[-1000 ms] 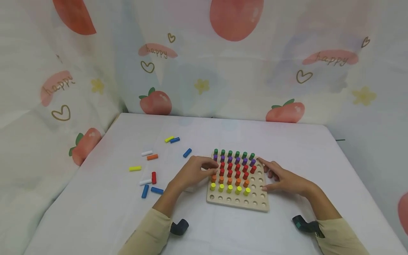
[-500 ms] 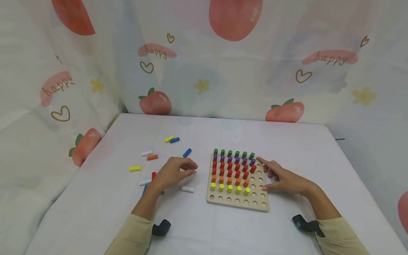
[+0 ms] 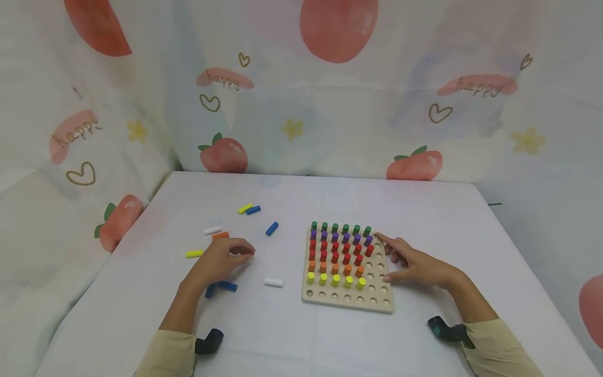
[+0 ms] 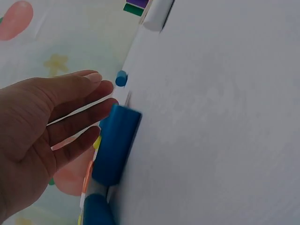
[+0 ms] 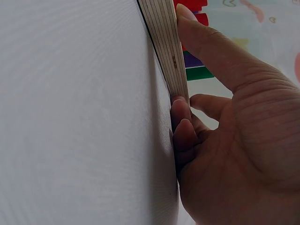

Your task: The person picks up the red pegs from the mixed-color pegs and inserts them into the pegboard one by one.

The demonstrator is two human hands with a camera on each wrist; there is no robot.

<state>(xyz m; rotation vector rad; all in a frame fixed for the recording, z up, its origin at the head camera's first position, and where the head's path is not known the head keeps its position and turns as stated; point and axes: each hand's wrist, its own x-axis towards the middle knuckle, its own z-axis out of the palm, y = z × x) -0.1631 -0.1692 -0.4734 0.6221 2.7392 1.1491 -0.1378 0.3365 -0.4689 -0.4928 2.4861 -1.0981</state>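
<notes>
My left hand [image 3: 221, 262] hovers over loose pegs on the left, fingers loosely bent and holding nothing. In the left wrist view its fingertips overlap a blue peg [image 4: 117, 147]. Another blue peg [image 3: 228, 286] lies just below the hand; the hand hides some pegs. A white peg [image 3: 274, 283] lies between hand and pegboard. The square wooden pegboard [image 3: 346, 302] carries rows of green, purple, red, orange and yellow pegs, with bare holes along its right and front. My right hand [image 3: 419, 267] rests at its right edge, index finger at the far corner, thumb lower down.
Farther back on the white table [image 3: 400, 204] lie a yellow peg [image 3: 245, 209] and a blue peg [image 3: 271, 229]. A white peg [image 3: 212, 230], an orange peg [image 3: 220, 235] and a yellow peg [image 3: 194, 254] lie around the left hand. A printed cloth [image 3: 330, 115] hangs behind.
My left hand has moved left from the pegboard to the loose pegs, uncovering red pegs at the board's left edge and the white peg beside it. The right hand keeps its place.
</notes>
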